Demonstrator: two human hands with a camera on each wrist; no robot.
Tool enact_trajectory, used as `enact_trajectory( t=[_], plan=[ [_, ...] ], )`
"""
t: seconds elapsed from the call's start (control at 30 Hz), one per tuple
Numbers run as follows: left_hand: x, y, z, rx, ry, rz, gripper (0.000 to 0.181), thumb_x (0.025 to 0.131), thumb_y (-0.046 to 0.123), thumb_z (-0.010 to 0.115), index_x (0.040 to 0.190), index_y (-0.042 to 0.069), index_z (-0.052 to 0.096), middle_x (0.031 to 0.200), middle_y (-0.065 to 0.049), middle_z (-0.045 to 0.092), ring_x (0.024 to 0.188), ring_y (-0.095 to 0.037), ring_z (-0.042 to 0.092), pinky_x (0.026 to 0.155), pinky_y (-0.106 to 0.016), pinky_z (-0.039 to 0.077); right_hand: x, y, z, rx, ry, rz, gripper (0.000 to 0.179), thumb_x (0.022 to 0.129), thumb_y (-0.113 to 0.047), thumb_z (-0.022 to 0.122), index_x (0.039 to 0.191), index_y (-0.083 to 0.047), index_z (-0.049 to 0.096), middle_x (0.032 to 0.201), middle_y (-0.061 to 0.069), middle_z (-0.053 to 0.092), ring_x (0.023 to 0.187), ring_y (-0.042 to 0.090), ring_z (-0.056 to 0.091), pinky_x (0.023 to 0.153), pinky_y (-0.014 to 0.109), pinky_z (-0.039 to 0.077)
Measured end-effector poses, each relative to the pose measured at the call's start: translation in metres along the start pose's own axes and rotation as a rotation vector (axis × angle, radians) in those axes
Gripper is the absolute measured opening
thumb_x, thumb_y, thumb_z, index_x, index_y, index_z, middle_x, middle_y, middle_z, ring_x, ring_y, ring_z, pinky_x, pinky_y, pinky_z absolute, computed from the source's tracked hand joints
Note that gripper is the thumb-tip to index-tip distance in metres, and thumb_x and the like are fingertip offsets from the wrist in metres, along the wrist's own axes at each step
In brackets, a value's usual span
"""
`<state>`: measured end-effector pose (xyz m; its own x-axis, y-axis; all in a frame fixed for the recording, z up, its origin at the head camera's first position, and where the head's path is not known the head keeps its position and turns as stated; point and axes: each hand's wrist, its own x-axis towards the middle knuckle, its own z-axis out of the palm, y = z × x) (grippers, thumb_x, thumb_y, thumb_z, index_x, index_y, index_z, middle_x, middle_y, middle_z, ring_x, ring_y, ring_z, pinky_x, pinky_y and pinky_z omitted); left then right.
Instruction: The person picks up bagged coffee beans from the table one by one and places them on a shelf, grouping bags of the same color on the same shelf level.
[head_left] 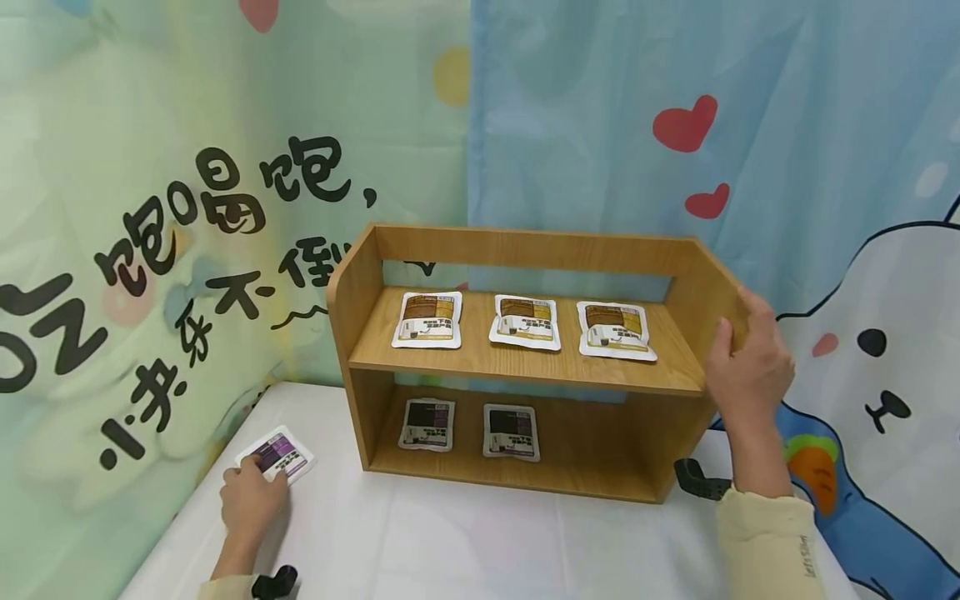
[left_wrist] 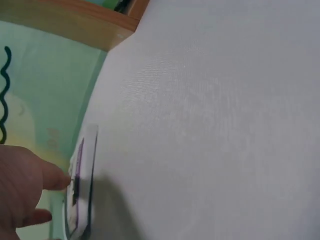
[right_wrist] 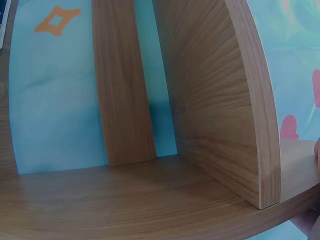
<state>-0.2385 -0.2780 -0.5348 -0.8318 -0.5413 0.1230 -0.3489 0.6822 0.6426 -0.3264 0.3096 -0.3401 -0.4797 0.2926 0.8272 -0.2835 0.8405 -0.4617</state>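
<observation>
At the left of the white table, my left hand (head_left: 251,504) pinches a white packet (head_left: 288,452) with a purple and black label. The left wrist view shows this packet (left_wrist: 82,187) edge-on beside the fingers, a shadow falling on the table. My right hand (head_left: 752,367) grips the right side panel of a two-tier wooden shelf (head_left: 525,379), thumb on its inner side. Three brown-and-yellow packets (head_left: 527,322) lie spaced in a row on the upper tier. Two purple-and-black packets (head_left: 512,432) stand leaning back at the left and middle of the lower tier.
The shelf stands on the table (head_left: 420,542) near its back, close to a printed curtain (head_left: 570,150). Another curtain (head_left: 60,208) with dark lettering hangs along the table's left edge. The lower tier's right part (head_left: 592,454) is bare wood.
</observation>
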Motion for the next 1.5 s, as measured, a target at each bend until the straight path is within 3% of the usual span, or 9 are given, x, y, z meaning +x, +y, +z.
enact_trajectory(
  t=[0.23,0.47,0.6,0.8,0.97,1.2,1.33,1.5],
  plan=[
    [0.011,0.008,0.013,-0.056,0.052,-0.076,0.087,0.076,0.033,0.076,0.131,-0.018,0.031,0.112,-0.047,0.037,0.105,-0.061,0.037,0.087,-0.062,0.031,0.003,-0.001,0.0,0.007,-0.015,0.007,0.04,0.1,-0.023,0.052,0.139,-0.017,0.047,0.128,0.018,0.059,0.101,0.047,0.06,0.079,0.061,0.048],
    [0.016,0.001,0.013,-0.164,0.051,-0.065,0.083,0.071,0.025,0.082,0.134,-0.008,0.039,0.115,-0.043,0.042,0.104,-0.057,0.044,0.084,-0.059,0.036,-0.001,-0.001,-0.001,0.008,-0.032,0.043,0.04,0.101,-0.026,0.05,0.14,-0.02,0.046,0.13,0.018,0.058,0.102,0.046,0.06,0.08,0.06,0.048],
    [0.025,-0.002,0.011,-0.213,-0.016,-0.005,0.073,0.076,0.022,0.08,0.135,-0.005,0.045,0.127,-0.035,0.049,0.114,-0.051,0.047,0.092,-0.058,0.037,0.002,-0.001,-0.001,0.013,-0.026,0.035,0.04,0.101,-0.026,0.05,0.14,-0.021,0.046,0.13,0.017,0.058,0.103,0.045,0.06,0.08,0.06,0.048],
    [0.039,-0.003,0.012,-0.322,-0.143,0.055,0.071,0.079,0.014,0.078,0.138,-0.002,0.043,0.139,-0.034,0.039,0.125,-0.048,0.038,0.102,-0.057,0.03,0.007,-0.001,-0.002,0.01,-0.011,0.037,0.04,0.101,-0.027,0.05,0.14,-0.021,0.047,0.129,0.017,0.059,0.104,0.045,0.06,0.081,0.06,0.048],
    [0.03,-0.009,0.009,-0.329,-0.178,0.042,0.066,0.08,0.016,0.078,0.135,-0.003,0.046,0.137,-0.035,0.04,0.123,-0.048,0.039,0.101,-0.057,0.031,0.003,-0.002,-0.002,0.009,-0.022,0.041,0.04,0.1,-0.024,0.051,0.14,-0.018,0.047,0.13,0.016,0.059,0.102,0.045,0.06,0.081,0.06,0.048],
    [0.023,-0.014,0.011,-0.396,-0.095,-0.024,0.051,0.083,0.014,0.074,0.126,-0.006,0.054,0.132,-0.034,0.046,0.124,-0.046,0.041,0.103,-0.054,0.03,0.001,-0.002,0.0,0.016,-0.016,-0.001,0.039,0.1,-0.02,0.052,0.139,-0.017,0.048,0.129,0.017,0.059,0.099,0.047,0.06,0.077,0.061,0.048],
    [0.015,-0.011,0.012,-0.416,-0.106,0.006,0.05,0.083,0.01,0.074,0.126,-0.007,0.053,0.134,-0.034,0.046,0.126,-0.045,0.039,0.104,-0.054,0.028,-0.001,-0.002,-0.001,0.013,-0.015,0.002,0.039,0.1,-0.019,0.052,0.139,-0.017,0.048,0.13,0.017,0.059,0.099,0.047,0.06,0.077,0.062,0.048],
    [0.003,0.001,0.019,-0.433,-0.113,0.096,0.048,0.081,0.007,0.076,0.123,-0.007,0.057,0.13,-0.034,0.05,0.124,-0.044,0.044,0.102,-0.051,0.032,-0.002,0.0,-0.003,0.012,-0.021,0.006,0.039,0.101,-0.02,0.051,0.14,-0.017,0.047,0.131,0.017,0.058,0.1,0.047,0.059,0.078,0.061,0.047]
  ],
)
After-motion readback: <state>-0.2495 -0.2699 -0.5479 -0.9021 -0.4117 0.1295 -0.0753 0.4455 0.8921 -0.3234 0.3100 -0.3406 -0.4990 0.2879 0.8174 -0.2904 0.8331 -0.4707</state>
